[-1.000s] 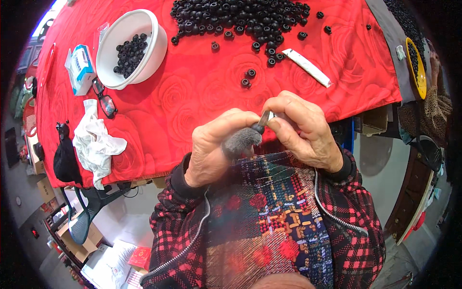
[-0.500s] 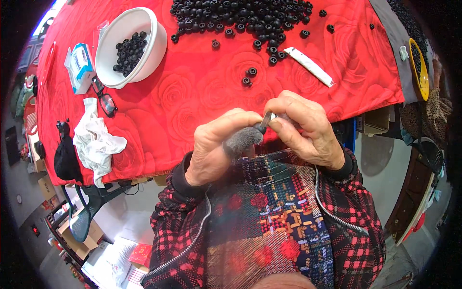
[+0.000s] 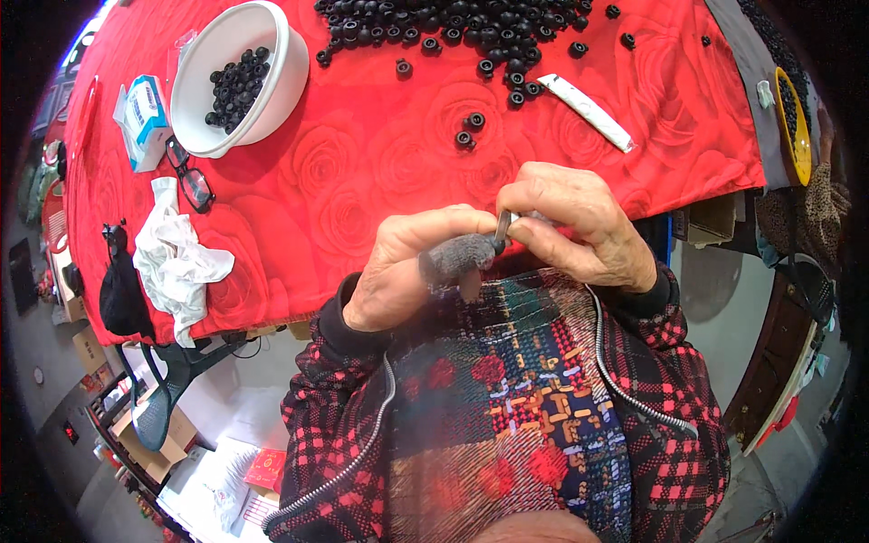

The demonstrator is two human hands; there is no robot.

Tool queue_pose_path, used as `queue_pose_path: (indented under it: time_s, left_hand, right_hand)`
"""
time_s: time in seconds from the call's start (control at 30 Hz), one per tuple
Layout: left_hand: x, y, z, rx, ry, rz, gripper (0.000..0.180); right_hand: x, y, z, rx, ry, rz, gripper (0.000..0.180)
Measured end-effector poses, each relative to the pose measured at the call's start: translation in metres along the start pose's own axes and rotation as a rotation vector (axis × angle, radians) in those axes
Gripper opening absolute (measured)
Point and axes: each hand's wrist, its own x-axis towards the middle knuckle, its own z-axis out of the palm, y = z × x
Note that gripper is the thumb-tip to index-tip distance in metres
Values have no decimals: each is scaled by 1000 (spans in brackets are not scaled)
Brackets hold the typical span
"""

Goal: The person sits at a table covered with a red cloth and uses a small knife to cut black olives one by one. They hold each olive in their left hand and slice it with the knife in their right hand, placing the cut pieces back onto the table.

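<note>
Both hands pinch one small dark metal piece [image 3: 500, 228] just in front of the red rose cloth [image 3: 362, 172]. The left hand [image 3: 407, 267] wears a fuzzy grey finger cover [image 3: 457, 256]. The right hand [image 3: 579, 222] curls tight. Round black rings [image 3: 444, 18] lie heaped on the cloth's far side.

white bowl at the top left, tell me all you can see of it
The white bowl is round, deep and smooth, plastic or ceramic by its look. It stands upright on the red rose-patterned tablecloth, partly filled with small black rings heaped toward its left side. A small blue and white box lies just left of it. Neither hand touches it.
</note>
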Motion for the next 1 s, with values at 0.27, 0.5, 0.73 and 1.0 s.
queue_pose_path:
  time_s: [0.27, 0.5, 0.73, 1.0]
  left_hand:
    - [2, -5, -4, -91, 24, -54, 25]
    - [4, -7, -2, -111, 37, -24, 24]
    - [10, 1, -13, -138, 268, 125, 29]
    - [7, -4, -8, -171, 99, 170, 22]
  right_hand:
    - [-2, 9, 4, 112, -13, 33, 10]
    - [0, 13, 1, 99, -29, 2, 9]
    - [-19, 6, 15, 214, -151, -81, 5]
    - [-6, -8, 3, 80, 160, -24, 28]
